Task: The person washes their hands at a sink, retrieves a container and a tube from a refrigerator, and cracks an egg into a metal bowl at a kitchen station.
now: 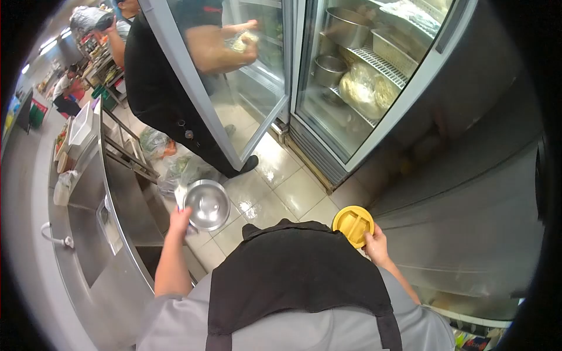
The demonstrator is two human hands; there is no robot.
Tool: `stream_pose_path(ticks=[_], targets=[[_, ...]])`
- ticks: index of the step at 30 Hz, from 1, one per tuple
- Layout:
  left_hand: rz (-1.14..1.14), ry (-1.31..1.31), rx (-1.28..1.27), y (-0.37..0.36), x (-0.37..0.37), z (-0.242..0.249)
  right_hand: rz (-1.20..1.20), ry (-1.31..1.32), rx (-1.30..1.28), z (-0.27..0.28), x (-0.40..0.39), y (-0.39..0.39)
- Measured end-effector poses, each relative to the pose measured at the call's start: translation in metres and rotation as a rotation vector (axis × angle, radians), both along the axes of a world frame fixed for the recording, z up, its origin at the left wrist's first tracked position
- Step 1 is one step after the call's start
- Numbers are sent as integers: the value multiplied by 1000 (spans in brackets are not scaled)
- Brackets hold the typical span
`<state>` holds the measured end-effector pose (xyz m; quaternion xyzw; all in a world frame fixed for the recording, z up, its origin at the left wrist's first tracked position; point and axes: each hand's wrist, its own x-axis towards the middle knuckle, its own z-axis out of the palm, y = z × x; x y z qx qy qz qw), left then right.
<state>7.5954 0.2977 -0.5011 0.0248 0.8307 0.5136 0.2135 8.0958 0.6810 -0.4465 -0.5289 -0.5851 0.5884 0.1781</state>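
Note:
My left hand (180,220) is closed at the near-left rim of a round stainless steel bowl (208,206), which hangs over the tiled floor with its shiny inside facing up. A small white object (181,194) sticks up from the same hand, against the bowl's left side; its kind is unclear. My right hand (376,245) grips the edge of a round yellow lid (353,226) with a raised bar across its middle. Thumb and fingers are wrapped around the lid's lower right side.
Ahead, a glass-door fridge (351,88) holds metal pots and bagged food. A person in black (167,88) stands behind its open door (234,149), a light-coloured thing in hand. Plastic bags (184,169) lie on the floor. A steel sink counter (126,245) runs along the left.

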Motion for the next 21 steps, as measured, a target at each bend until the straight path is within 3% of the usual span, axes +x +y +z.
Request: stream_pose_path(ticks=[1,2,4,6,8,14,21], targets=[[80,-71,-117,-15,29,-1,7,23,-6,-5,0,5],[109,-67,-143,-48,44,-41,14,44,-13,-10,-2,8],[174,-135,-391,-88,104,-50,57,56,-56,-20,-1,19],[59,-92,-720,-136,151,-82,82,66,-74,-26,-3,26],[68,-165,-848,-171,199,-98,117,50,-56,-26,-10,32],[127,-290,-956,-209,286,-126,272,20,-44,-35,-43,58],[148,-239,-911,-219,296,-143,460,72,22,-37,-88,74]])
